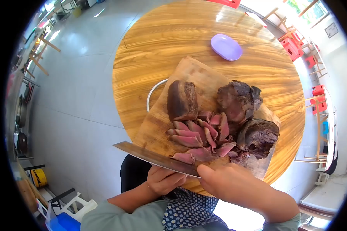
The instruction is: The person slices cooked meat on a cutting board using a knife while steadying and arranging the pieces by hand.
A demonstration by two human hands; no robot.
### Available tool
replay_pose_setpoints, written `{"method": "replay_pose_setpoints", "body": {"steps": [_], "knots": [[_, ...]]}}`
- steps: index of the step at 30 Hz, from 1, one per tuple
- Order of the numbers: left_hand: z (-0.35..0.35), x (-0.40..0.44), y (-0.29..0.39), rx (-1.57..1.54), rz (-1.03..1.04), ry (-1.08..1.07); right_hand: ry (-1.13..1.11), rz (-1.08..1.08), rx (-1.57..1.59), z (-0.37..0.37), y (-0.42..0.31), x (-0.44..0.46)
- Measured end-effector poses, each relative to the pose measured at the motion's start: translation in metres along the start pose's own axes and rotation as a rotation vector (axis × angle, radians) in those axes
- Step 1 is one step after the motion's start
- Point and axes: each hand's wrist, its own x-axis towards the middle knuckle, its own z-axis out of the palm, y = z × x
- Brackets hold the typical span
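Observation:
A broad-bladed kitchen knife [154, 156] lies level across the near edge of the wooden cutting board [152, 129], its blade pointing left. My right hand [227, 178] is closed around its handle, thumb up by the blade. Just under the blade is my left hand [164, 179], fingers curled; the blade partly covers them, and what they grip cannot be made out. Sliced dark-red meat [196, 136] is heaped mid-board beyond the knife. Around the slices sit a browned meat block [182, 101] and two dark meat chunks [237, 101], [258, 138].
The board rests on a round wooden table [146, 46]. A purple oval dish [226, 47] stands toward its far side. A white curved ring [152, 92] shows beside the board. Red stools [291, 48] are at right, a white stool [79, 206] at lower left.

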Motion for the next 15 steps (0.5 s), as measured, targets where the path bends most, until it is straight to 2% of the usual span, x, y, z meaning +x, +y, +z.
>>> {"method": "replay_pose_setpoints", "body": {"steps": [3,5,9,12,14,15], "knots": [[0.005,-0.002,-0.002,0.022,-0.004,0.060,-0.083,0.083,-0.042,-0.003,0.005,-0.022],[0.004,-0.006,-0.005,0.008,0.021,0.075,-0.088,0.243,-0.075,0.000,0.009,-0.051],[0.002,0.003,-0.005,-0.016,0.005,0.072,-0.040,0.275,-0.132,0.012,0.009,-0.059],[0.005,0.005,-0.002,-0.052,-0.011,0.112,0.089,0.197,-0.125,0.016,0.015,-0.033],[0.006,0.003,-0.004,-0.079,0.008,0.124,0.168,0.245,0.074,0.008,0.014,-0.022],[0.005,0.005,-0.004,-0.103,0.009,0.136,0.171,0.248,0.062,0.001,0.013,-0.023]]}}
